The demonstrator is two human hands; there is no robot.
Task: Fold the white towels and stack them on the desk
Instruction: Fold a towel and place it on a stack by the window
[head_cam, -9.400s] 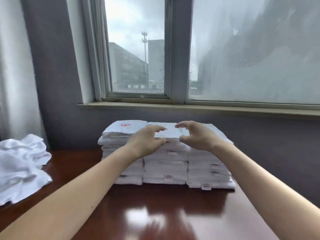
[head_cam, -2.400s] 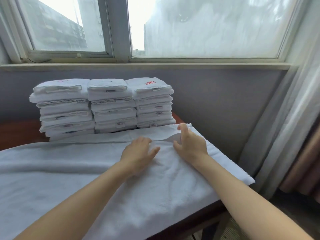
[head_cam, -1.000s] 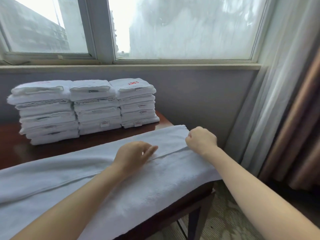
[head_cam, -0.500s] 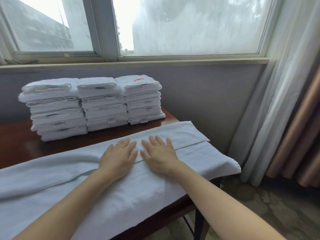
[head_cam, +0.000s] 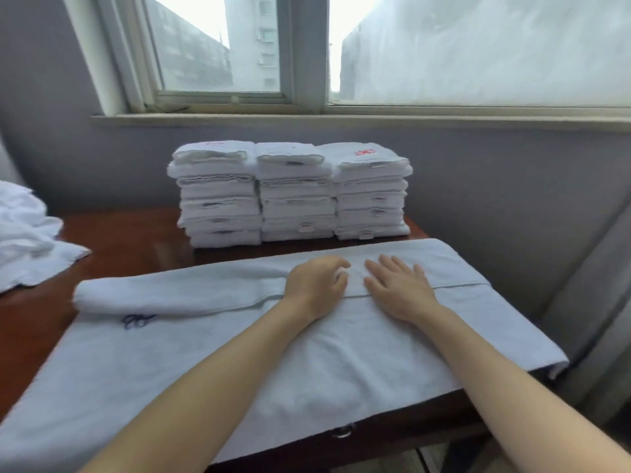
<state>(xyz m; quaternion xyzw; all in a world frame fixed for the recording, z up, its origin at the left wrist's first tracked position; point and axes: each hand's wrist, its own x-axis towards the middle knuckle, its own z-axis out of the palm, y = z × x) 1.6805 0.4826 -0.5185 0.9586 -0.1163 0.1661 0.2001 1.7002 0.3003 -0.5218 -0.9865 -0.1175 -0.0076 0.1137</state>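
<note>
A long white towel (head_cam: 211,356) lies across the near half of the dark wooden desk (head_cam: 136,233), its far edge folded over toward me, a blue mark near its left end. My left hand (head_cam: 316,285) rests on the fold line with fingers curled loosely. My right hand (head_cam: 397,288) lies flat beside it, fingers spread, pressing the towel. Behind them, three side-by-side stacks of folded white towels (head_cam: 290,194) stand against the wall; the right one shows a red mark on top.
A heap of unfolded white towels (head_cam: 27,240) sits at the desk's left end. The window sill (head_cam: 341,119) runs above the stacks. A grey curtain (head_cam: 587,322) hangs to the right of the desk. The towel's near edge overhangs the desk front.
The view has swung left, so the unfolded heap is now visible. My left hand's fingers have curled from flat; both hands stay on the fold line at the towel's middle.
</note>
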